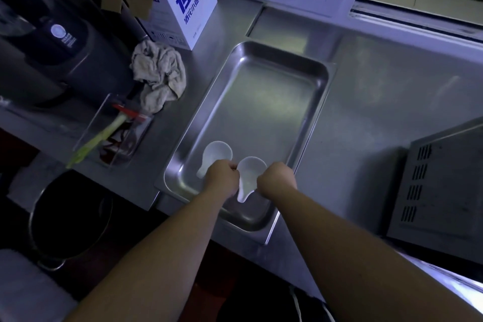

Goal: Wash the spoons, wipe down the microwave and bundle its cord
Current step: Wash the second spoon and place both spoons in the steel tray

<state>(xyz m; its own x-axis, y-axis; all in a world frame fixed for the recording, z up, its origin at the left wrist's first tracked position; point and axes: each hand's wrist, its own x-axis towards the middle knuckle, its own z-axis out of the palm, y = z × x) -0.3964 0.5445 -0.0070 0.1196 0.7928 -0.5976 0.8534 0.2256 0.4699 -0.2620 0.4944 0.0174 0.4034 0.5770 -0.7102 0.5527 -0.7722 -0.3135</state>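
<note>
Two white plastic spoons lie in the near end of a shallow steel tray [274,102] on the counter. My left hand [222,175] is curled over the handle of the left spoon [218,153]. My right hand [277,179] is curled at the right edge of the right spoon [251,168], whose handle points toward me between both hands. Fingers are hidden under the knuckles, so I cannot tell whether either spoon is gripped. The microwave [439,191] stands at the right, its vented side facing me. A white cord [296,303] hangs below the counter edge.
A crumpled beige rag [159,73] lies left of the tray, behind it a white carton [188,8]. A clear container [115,133] holds a green stalk and a red item. A dark appliance [62,42] stands far left, a black pot [70,217] below it.
</note>
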